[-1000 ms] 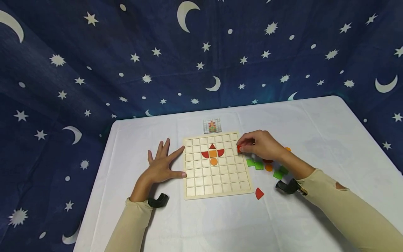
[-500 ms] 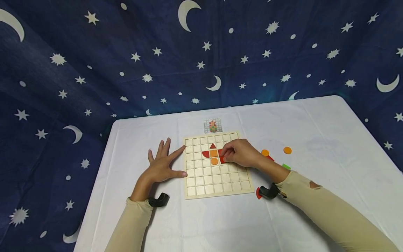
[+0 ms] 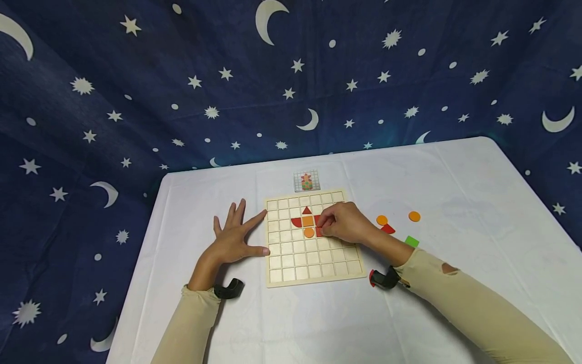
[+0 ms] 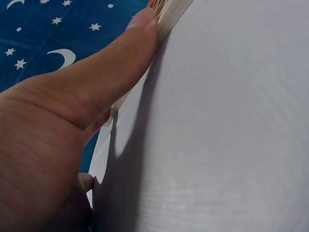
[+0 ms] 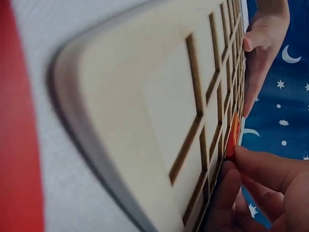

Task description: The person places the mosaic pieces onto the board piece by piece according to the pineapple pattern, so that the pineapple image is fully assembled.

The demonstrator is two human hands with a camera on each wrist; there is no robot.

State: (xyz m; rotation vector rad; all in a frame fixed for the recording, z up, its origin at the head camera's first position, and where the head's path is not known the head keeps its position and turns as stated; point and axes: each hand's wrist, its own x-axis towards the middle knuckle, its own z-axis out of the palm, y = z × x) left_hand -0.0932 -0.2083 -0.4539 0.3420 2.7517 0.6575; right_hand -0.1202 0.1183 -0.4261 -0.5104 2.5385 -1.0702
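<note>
A pale wooden grid board (image 3: 291, 263) lies on the white table. In the head view my right hand (image 3: 346, 223) pinches a red tile (image 3: 319, 232) at the cell right of an orange disc (image 3: 309, 232). Its thumb and fingertips are down at the grid, partly hiding the tile's shape; the right wrist view has red pieces (image 5: 231, 146) at the fingertips. Above the disc sit an orange square (image 3: 307, 221), a red quarter-circle (image 3: 296, 222) and a red triangle (image 3: 306, 210). My left hand (image 3: 232, 242) is spread flat, thumb and index finger touching the board's left edge.
A small pattern card (image 3: 306, 181) lies behind the board. To the right are loose orange discs (image 3: 414, 216), a red piece (image 3: 388, 229) and a green square (image 3: 411, 241). Another red piece (image 3: 372, 278) is mostly hidden by the right wrist camera (image 3: 384, 279).
My right hand has carried the red tile left, from the board's right edge to beside the orange disc, barely moving in the last half second. The left hand has stayed put.
</note>
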